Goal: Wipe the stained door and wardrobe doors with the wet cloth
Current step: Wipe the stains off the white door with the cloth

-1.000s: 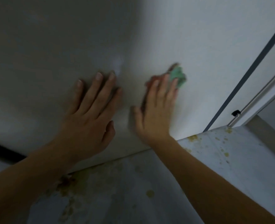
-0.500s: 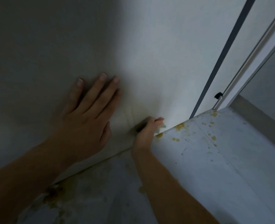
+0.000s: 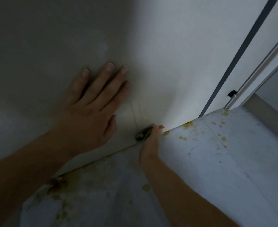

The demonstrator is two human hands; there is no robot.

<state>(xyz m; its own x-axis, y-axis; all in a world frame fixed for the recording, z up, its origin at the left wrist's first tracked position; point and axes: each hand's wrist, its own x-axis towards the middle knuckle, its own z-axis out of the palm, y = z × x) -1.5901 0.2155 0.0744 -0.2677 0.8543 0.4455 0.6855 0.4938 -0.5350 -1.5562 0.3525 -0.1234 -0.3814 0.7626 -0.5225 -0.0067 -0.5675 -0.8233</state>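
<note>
A white door panel (image 3: 167, 54) fills the upper view, dim on its left side. My left hand (image 3: 92, 110) lies flat against it with fingers spread, holding nothing. My right hand (image 3: 151, 138) is curled at the panel's bottom edge where it meets the floor, gripping a green cloth (image 3: 140, 135); only a small dark-green corner of the cloth shows beside the fingers. Faint vertical streaks mark the panel just above the cloth.
The pale floor (image 3: 216, 169) carries yellow-brown splatters (image 3: 188, 124) along the door's bottom edge and a darker stain (image 3: 56, 184) at lower left. A dark vertical gap (image 3: 238, 58) and a metal rail (image 3: 262, 63) with a small black stopper (image 3: 232, 93) stand to the right.
My right hand dropped from mid-panel down to the bottom edge with the cloth and closed around it. My left hand stayed pressed flat in about the same place.
</note>
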